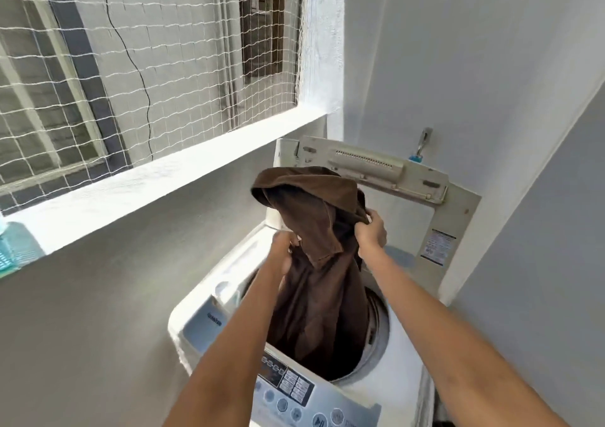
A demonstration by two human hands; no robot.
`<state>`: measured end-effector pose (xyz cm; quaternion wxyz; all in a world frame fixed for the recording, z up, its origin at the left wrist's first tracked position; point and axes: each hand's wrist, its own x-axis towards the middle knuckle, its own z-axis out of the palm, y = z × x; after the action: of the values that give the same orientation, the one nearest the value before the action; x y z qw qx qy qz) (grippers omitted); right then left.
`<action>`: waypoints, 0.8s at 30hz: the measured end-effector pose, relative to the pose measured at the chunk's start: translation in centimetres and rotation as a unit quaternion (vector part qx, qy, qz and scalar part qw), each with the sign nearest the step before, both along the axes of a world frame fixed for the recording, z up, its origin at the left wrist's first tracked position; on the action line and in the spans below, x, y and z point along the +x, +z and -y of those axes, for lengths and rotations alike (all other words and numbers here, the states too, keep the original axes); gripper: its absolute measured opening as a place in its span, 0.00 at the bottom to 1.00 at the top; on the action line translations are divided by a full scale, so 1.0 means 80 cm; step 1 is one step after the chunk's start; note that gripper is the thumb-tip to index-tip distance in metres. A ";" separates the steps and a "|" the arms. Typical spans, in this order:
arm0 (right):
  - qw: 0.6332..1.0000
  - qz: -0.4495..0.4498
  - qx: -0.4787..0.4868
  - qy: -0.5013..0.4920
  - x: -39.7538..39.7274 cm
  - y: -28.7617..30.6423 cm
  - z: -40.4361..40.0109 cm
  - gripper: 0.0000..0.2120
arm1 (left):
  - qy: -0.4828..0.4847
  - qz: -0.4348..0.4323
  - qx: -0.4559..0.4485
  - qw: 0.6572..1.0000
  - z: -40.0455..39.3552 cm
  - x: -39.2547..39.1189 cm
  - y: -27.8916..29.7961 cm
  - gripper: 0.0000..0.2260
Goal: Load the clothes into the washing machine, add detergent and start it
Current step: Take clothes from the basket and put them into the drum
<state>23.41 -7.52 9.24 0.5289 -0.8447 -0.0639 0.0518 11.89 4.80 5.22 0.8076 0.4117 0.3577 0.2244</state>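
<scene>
A white top-loading washing machine [406,361] stands in the corner with its lid [412,203] raised against the wall. Both hands hold a brown garment [320,282] up over the drum opening [376,331]. My left hand [284,246] grips its left edge. Higher up, my right hand [371,230] pinches the fabric on the right. The top of the garment flops over above my hands and its lower part hangs down into the drum. The control panel [294,390] with its buttons faces me at the front.
A white ledge [157,181] runs along the left under a netted opening [147,49]. A teal plastic basket [13,253] sits at its left end. A tap [424,144] sticks out of the wall behind the lid. Grey walls close in on the right.
</scene>
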 end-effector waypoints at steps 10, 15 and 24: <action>0.990 -0.075 -0.066 0.100 -0.020 -0.085 0.000 0.23 | 0.017 0.000 0.039 0.999 -0.015 -0.017 0.012 0.24; 0.877 -0.168 -0.277 0.355 -0.009 -0.073 0.020 0.18 | 0.063 -0.177 0.274 0.943 -0.004 -0.015 -0.001 0.27; 0.934 0.116 -0.284 0.184 -0.001 -0.080 0.074 0.09 | -0.015 -0.352 0.527 0.774 0.013 -0.049 -0.069 0.22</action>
<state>23.34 -13.44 2.84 0.2371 -0.9333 -0.2615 0.0658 7.96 3.73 -0.32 0.2853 0.8283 0.4363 0.2053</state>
